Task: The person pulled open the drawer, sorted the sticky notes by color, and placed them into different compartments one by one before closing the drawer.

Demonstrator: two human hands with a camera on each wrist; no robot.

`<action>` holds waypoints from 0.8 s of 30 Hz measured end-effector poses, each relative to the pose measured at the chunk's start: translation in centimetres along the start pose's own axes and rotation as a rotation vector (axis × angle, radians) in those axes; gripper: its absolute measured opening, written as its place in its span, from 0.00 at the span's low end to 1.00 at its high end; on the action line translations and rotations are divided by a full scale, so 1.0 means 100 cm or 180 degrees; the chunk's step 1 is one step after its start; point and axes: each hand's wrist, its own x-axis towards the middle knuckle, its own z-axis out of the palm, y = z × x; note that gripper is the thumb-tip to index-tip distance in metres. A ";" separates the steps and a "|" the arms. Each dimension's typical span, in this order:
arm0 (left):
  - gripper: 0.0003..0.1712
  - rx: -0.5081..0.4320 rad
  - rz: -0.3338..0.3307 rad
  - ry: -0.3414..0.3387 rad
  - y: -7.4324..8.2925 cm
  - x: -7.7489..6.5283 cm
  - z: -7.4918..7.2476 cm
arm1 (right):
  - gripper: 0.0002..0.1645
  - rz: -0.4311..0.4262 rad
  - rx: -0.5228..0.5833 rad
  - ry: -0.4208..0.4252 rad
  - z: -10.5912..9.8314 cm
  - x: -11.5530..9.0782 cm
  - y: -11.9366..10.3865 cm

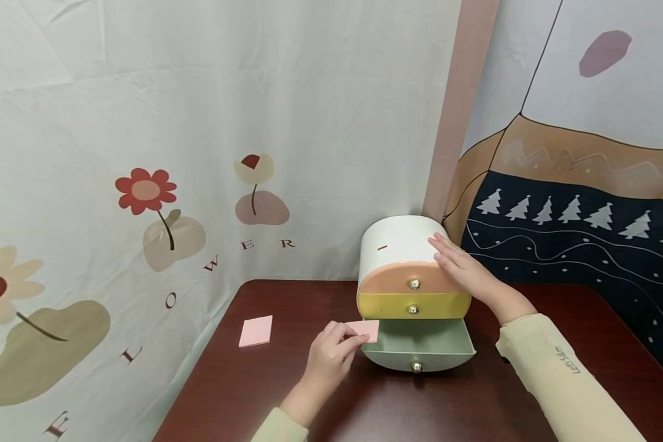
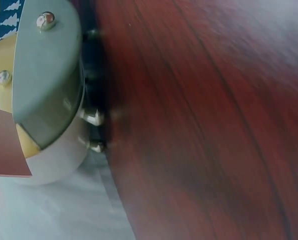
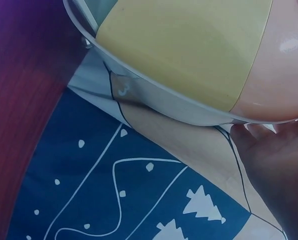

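Note:
A small rounded cabinet point(image 1: 389, 242) with a white shell stands on the table, its green bottom drawer point(image 1: 420, 362) pulled out. The orange drawer point(image 1: 392, 279) and the yellow drawer point(image 1: 381, 305) are closed. My left hand point(image 1: 328, 356) pinches a pink paper note point(image 1: 369, 329) at the left edge of the green drawer. In the left wrist view that pink note point(image 2: 6, 145) overlaps the cabinet's side. My right hand point(image 1: 461, 267) rests on the cabinet's upper right side, fingers straight; the right wrist view shows the hand point(image 3: 274, 155) against the white shell.
Another pink note pad point(image 1: 256, 331) lies on the dark red table point(image 1: 210, 380), left of my left hand. A pale curtain with printed flowers point(image 1: 146, 190) hangs behind the table. Dark cloth with white trees point(image 1: 571, 212) hangs at the right.

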 end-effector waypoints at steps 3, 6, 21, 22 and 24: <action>0.19 -0.0016 0.0055 0.0003 0.004 0.004 0.005 | 0.35 0.0004 0.0016 -0.0004 0.000 0.000 0.000; 0.21 -0.0032 0.0087 -0.0024 0.008 0.006 0.010 | 0.35 0.0008 0.0023 -0.0010 0.001 0.000 0.001; 0.26 -0.0075 0.0204 -0.0109 0.021 0.010 0.022 | 0.36 -0.0006 -0.0093 0.0010 0.000 -0.001 0.000; 0.26 -0.0080 0.0206 -0.0104 0.021 0.010 0.023 | 0.36 -0.0005 -0.0095 0.0013 0.000 -0.001 0.000; 0.25 -0.0085 0.0208 -0.0100 0.022 0.010 0.024 | 0.36 0.0000 -0.0103 0.0013 0.000 -0.001 0.000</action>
